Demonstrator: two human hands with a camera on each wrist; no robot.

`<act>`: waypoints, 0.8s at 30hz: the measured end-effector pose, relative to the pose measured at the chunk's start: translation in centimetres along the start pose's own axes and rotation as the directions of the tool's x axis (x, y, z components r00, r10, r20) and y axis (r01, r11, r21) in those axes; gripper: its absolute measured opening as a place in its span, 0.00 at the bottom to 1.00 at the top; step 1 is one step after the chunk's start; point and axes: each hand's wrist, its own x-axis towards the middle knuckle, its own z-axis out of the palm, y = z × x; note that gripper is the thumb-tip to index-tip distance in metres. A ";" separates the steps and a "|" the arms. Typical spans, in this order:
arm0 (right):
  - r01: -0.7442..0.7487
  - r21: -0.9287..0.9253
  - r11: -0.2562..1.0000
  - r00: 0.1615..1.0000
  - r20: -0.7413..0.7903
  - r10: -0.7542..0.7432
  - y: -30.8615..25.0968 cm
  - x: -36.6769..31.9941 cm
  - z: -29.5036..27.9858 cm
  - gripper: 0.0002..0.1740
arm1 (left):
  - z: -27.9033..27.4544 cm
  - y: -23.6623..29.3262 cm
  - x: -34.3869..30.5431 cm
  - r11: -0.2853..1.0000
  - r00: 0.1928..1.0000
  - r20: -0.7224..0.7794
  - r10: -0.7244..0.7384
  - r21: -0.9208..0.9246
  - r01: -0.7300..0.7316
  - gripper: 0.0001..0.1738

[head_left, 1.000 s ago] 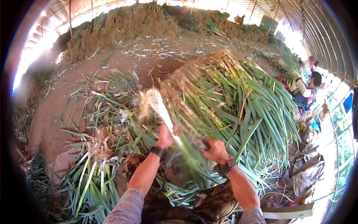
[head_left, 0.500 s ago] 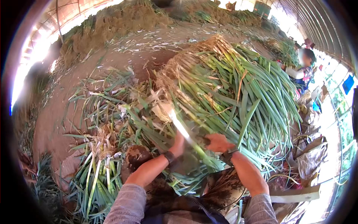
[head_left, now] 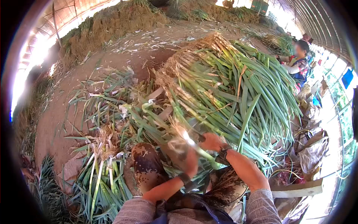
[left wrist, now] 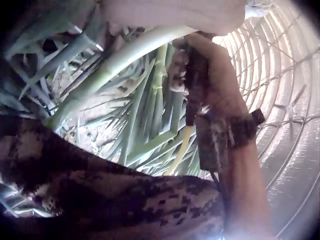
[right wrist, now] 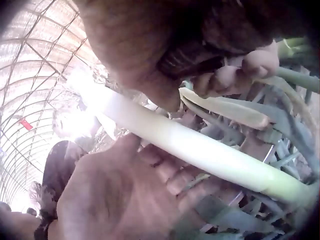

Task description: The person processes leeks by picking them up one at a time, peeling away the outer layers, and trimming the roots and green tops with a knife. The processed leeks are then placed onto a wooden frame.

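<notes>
In the head view a green onion (head_left: 201,151) with a bright white shank slants between the hands, its root end blurred. My left hand (head_left: 191,162), also blurred, holds the shank from below. The right wrist view has its palm turned up and its fingers behind the white shank (right wrist: 165,132). Just above the stalk, my right hand (head_left: 212,142) is curled round a dark-handled tool (left wrist: 197,75), whose working end is hidden. A loose pale leaf strip (right wrist: 225,107) lies by the right fingertips.
A big heap of untrimmed green onions (head_left: 238,86) spreads ahead and to the right. Leaf scraps (head_left: 108,97) litter the ground to the left, near a pile of peeled onions (head_left: 99,179). Another person (head_left: 298,61) sits at the far right. A pale board (head_left: 298,188) lies right of the knees.
My left hand and the onion's root end have come down toward my lap and right, closer to the right hand. My right hand has shifted slightly; the head view has tilted.
</notes>
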 end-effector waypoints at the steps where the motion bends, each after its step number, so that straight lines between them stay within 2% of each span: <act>1: 0.001 0.018 1.000 1.000 0.016 -0.001 -0.2 0.0 0.1 0.23 | 0.1 0.1 -0.5 0.999 1.000 0.020 0.022 0.048 -0.023 0.23; 3: -0.004 0.032 0.999 1.000 0.024 0.003 -0.1 0.0 -0.2 0.23 | 0.3 0.0 -1.6 0.987 0.996 0.060 0.065 0.142 -0.073 0.20; 4: 0.011 0.059 0.998 1.000 0.026 -0.013 0.0 -0.1 -0.3 0.23 | 0.5 2.1 -2.4 0.992 0.986 0.154 0.056 0.101 -0.072 0.20; 7: 0.065 0.039 0.997 0.994 0.082 -0.068 -0.2 -0.1 0.0 0.24 | 0.4 2.7 -1.8 0.963 0.968 0.250 0.004 0.259 -0.071 0.21; 8: 0.074 0.021 0.997 0.994 0.077 -0.075 -0.5 -0.1 0.0 0.24 | 0.7 3.1 -0.7 0.988 0.969 0.236 -0.078 0.145 0.044 0.20; 10: 0.091 -0.001 0.996 0.994 0.061 -0.091 -0.5 -0.1 -0.4 0.25 | 1.0 4.1 0.5 0.966 0.965 0.144 -0.219 0.169 0.194 0.19; 11: 0.082 0.005 0.997 0.997 0.011 -0.082 -0.1 -0.2 -1.1 0.25 | 0.8 4.7 1.1 0.969 0.968 0.142 -0.205 0.166 0.181 0.19; 13: 0.073 0.016 0.997 0.997 -0.041 -0.073 1.2 -0.4 -2.6 0.26 | -1.0 9.5 2.8 0.999 0.998 0.059 -0.001 0.034 -0.001 0.21; 15: 0.116 -0.027 0.993 0.991 -0.057 -0.118 2.5 -1.4 -3.3 0.27 | -4.5 14.1 6.7 0.984 0.998 -0.065 0.026 0.176 -0.015 0.19; 16: 0.144 -0.062 0.988 0.985 -0.084 -0.149 3.5 -1.6 -2.9 0.28 | -5.7 18.1 9.0 0.999 0.966 -0.254 0.039 0.003 -0.040 0.17; 17: 0.150 -0.051 0.987 0.984 -0.090 -0.155 3.3 -1.9 -3.0 0.28 | -7.5 21.8 11.3 0.980 0.924 -0.356 0.138 -0.083 -0.179 0.15; 18: 0.123 -0.075 0.990 0.992 0.001 -0.123 2.9 -2.5 -3.5 0.27 | -11.2 23.2 14.8 0.973 0.881 -0.423 0.211 0.007 -0.230 0.17; 19: 0.098 -0.102 0.990 0.992 0.090 -0.089 2.7 -2.8 -3.8 0.27 | -14.2 27.7 16.9 0.952 0.852 -0.451 0.267 -0.016 -0.307 0.17; 21: 0.157 -0.143 0.977 0.987 0.054 -0.151 4.5 -2.6 -2.4 0.26 | -21.1 36.5 21.1 0.861 0.754 -0.525 0.395 -0.075 -0.503 0.18; 24: 0.142 -0.133 0.981 0.984 0.123 -0.125 5.0 -2.5 -2.4 0.27 | -28.4 51.7 20.5 0.765 0.490 -0.639 0.593 0.256 -0.591 0.19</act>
